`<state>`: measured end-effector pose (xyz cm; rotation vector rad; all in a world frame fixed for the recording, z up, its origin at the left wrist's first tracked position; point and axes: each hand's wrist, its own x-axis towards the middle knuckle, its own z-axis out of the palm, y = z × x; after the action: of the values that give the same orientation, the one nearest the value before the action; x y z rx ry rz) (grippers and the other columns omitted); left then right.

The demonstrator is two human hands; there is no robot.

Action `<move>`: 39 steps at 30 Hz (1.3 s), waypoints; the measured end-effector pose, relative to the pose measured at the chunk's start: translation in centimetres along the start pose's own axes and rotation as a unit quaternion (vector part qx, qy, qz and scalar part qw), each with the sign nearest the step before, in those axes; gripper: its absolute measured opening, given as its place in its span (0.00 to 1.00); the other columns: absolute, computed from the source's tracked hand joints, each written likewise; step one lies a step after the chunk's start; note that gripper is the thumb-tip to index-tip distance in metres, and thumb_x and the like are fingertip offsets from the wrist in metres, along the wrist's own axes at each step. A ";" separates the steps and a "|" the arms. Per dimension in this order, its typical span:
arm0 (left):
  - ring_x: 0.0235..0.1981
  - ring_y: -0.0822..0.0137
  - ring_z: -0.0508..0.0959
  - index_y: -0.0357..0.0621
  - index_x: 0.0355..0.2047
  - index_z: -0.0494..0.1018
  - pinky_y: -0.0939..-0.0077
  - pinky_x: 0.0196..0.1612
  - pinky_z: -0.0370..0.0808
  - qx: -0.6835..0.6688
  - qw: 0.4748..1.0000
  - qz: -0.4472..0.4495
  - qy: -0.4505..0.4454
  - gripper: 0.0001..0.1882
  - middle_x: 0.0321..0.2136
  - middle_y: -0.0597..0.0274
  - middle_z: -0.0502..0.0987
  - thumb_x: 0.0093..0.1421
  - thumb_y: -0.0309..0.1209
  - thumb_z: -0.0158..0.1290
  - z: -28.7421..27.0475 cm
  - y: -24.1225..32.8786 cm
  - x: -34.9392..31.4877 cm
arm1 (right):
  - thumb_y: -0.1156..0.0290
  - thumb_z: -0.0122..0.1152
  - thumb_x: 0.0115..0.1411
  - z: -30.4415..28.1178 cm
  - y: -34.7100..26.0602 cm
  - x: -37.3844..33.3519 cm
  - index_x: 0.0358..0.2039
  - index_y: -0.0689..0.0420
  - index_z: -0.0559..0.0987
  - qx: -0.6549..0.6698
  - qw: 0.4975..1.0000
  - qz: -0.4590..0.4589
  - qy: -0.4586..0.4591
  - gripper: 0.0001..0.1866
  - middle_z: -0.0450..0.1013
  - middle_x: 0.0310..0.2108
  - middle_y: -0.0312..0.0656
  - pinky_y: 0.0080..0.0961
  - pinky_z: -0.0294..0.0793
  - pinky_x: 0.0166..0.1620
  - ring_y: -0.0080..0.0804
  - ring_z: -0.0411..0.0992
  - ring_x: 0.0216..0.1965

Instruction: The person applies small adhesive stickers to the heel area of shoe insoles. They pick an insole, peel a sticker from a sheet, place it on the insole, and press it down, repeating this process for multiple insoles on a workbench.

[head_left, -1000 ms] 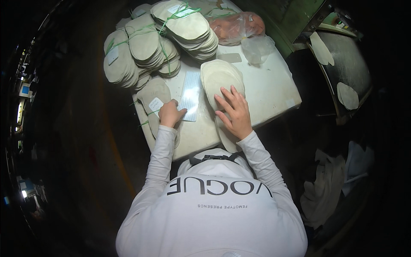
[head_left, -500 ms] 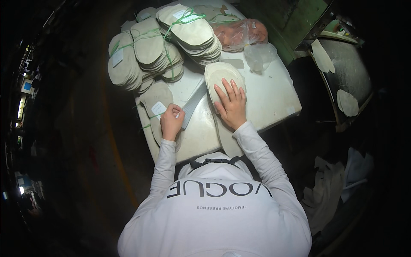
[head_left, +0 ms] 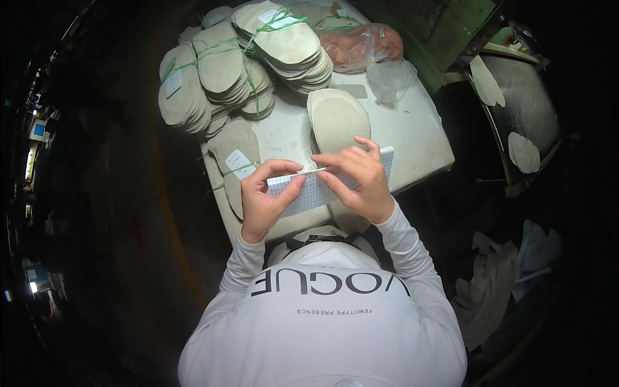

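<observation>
Swung across from its slanted place left of the loose stack, the gridded sheet (head_left: 309, 195) now spans both hands, and the right hand (head_left: 362, 182) has left that stack. Nearest, the left hand (head_left: 261, 198) pinches the sheet's upper edge at one end; the right, its grip equally narrow, holds that edge near the middle. Just beyond lies the loose stack (head_left: 338, 119) of pale, sole-shaped pieces on the white table (head_left: 409, 132), with a green-tied bundle (head_left: 233, 138) to the left. Farther off sit taller tied stacks (head_left: 277, 42) and a clear bag (head_left: 387, 77).
</observation>
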<state>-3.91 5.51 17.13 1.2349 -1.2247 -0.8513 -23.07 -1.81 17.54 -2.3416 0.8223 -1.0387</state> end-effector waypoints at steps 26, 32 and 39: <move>0.27 0.79 0.77 0.33 0.36 0.79 0.84 0.32 0.74 -0.053 0.995 -0.069 -0.048 0.08 0.26 0.65 0.80 0.63 0.28 0.56 0.5 -1.1 -0.1 | 0.80 0.70 0.47 1.5 -0.3 -0.9 0.33 0.55 0.83 0.055 0.984 0.008 0.167 0.11 0.78 0.31 0.38 0.31 0.75 0.43 0.40 0.74 0.40; 0.27 0.81 0.76 0.33 0.36 0.79 0.85 0.32 0.73 -0.063 0.995 -0.067 -0.045 0.08 0.25 0.66 0.80 0.64 0.28 0.56 1.0 -1.4 -0.2 | 0.85 0.69 0.45 1.5 -1.2 -1.2 0.40 0.57 0.82 -0.009 0.989 -0.025 0.147 0.19 0.79 0.32 0.38 0.30 0.74 0.46 0.36 0.76 0.40; 0.26 0.80 0.77 0.33 0.36 0.79 0.85 0.32 0.73 -0.052 0.995 -0.064 -0.054 0.09 0.25 0.65 0.80 0.64 0.28 0.56 1.2 -1.4 -0.3 | 0.87 0.68 0.46 1.9 -1.5 -1.5 0.48 0.57 0.79 0.085 0.984 0.002 0.159 0.26 0.77 0.37 0.42 0.26 0.77 0.39 0.32 0.78 0.36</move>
<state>-4.96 5.26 15.54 1.2055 -1.1802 -1.0761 -21.85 0.54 16.51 -2.0606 0.8150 -1.4464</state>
